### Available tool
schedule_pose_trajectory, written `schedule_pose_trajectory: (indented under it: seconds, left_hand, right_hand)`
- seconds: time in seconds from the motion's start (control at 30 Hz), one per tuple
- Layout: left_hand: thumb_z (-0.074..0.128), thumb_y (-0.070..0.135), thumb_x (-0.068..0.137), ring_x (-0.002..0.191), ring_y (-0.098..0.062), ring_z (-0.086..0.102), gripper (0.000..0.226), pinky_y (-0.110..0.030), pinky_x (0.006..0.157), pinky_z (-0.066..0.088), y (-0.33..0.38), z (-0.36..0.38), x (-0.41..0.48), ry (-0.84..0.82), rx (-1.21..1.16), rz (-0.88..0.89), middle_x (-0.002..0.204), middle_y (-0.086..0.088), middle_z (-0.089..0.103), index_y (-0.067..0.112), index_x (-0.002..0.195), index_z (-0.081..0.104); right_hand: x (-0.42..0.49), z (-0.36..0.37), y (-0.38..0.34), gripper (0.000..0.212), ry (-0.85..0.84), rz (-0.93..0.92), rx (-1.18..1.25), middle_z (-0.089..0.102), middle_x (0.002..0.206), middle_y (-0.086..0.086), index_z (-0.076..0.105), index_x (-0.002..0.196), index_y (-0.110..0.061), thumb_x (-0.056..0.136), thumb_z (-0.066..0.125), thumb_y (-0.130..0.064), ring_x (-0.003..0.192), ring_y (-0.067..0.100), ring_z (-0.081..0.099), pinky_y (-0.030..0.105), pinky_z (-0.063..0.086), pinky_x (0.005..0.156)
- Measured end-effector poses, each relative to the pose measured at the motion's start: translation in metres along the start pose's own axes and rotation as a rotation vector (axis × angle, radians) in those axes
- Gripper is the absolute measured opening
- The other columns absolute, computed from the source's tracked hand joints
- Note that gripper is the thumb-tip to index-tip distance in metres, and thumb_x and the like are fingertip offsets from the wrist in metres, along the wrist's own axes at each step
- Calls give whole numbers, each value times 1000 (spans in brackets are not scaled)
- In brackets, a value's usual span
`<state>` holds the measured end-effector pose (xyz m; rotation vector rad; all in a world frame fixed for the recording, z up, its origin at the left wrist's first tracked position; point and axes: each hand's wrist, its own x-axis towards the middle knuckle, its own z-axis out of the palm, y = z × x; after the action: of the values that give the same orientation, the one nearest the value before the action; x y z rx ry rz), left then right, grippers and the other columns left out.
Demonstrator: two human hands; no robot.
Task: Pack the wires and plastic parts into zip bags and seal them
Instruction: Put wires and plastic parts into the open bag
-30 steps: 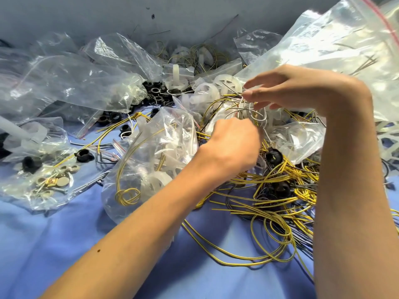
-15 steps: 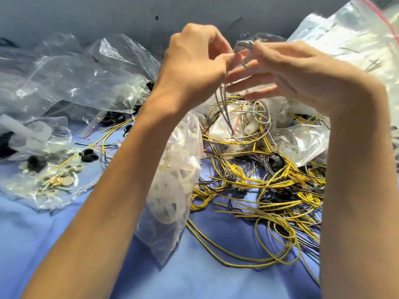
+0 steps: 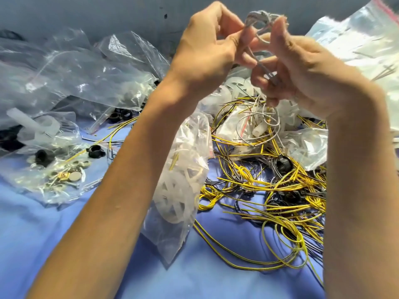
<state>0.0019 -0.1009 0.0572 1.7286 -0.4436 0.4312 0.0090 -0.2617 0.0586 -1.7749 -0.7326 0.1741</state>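
Both hands are raised above the pile, working a bundle of thin grey wires (image 3: 260, 17). My left hand (image 3: 207, 46) pinches the bundle's coiled top between thumb and fingers. My right hand (image 3: 295, 67) grips the strands just below, and their loose ends (image 3: 259, 128) hang down in loops. Under the hands lies a tangle of yellow and black wires (image 3: 269, 190). A zip bag with white plastic wheels (image 3: 183, 190) lies by my left forearm. More white plastic parts (image 3: 231, 91) sit behind the hands.
Crumpled clear bags (image 3: 75, 72) fill the left. A bag of metal discs and small parts (image 3: 58, 175) lies at the left, with black plastic rings (image 3: 95, 151) nearby. A large clear zip bag (image 3: 356, 39) stands at the upper right. Blue cloth (image 3: 216, 277) covers the table.
Both hands rose from the pile, lifting the grey wires up. Since half a second ago they moved slightly higher, with the wire's coiled top now above the fingertips.
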Motion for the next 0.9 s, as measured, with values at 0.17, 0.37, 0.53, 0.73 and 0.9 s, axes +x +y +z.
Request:
schedule_pose_trajectory:
  seconds: [0.17, 0.37, 0.53, 0.73, 0.9]
  left_hand:
    - [57, 4, 92, 67, -10, 70, 21, -27, 69, 56, -11, -14, 6, -5, 216, 14, 80, -2, 65, 17, 78, 47]
    - [62, 13, 90, 76, -12, 68, 18, -28, 75, 54, -23, -34, 7, -185, 432, -41, 86, -4, 69, 22, 78, 52]
    - [62, 46, 84, 89, 0, 63, 23, -21, 82, 47, -31, -44, 2, -730, 878, -243, 94, 15, 68, 29, 98, 69]
    - [62, 49, 80, 103, -5, 61, 14, -34, 99, 45, -33, -46, 1, -872, 906, -257, 106, 17, 69, 40, 90, 67]
    - [68, 41, 79, 92, -16, 61, 9, -35, 87, 47, -35, -52, 1, -870, 881, -182, 90, 6, 67, 37, 73, 62]
  right_hand:
    - [12, -3, 9, 55, 174, 96, -195, 47, 47, -11, 71, 85, -30, 93, 28, -63, 44, 6, 37, 18, 37, 47]
    - [17, -3, 12, 33, 206, 72, -312, 41, 53, -11, 70, 85, -29, 98, 43, -44, 45, 2, 30, 17, 26, 45]
    - [18, -8, 20, 43, 225, 36, -543, 45, 52, -6, 62, 57, -24, 93, 54, -47, 48, 6, 36, 23, 29, 49]
    - [19, -8, 27, 44, 150, 44, -655, 51, 47, -6, 68, 66, -13, 89, 57, -49, 45, 4, 42, 20, 33, 48]
    - [21, -4, 28, 40, 89, 41, -604, 60, 48, -9, 70, 66, -13, 89, 60, -43, 46, -2, 49, 11, 36, 47]
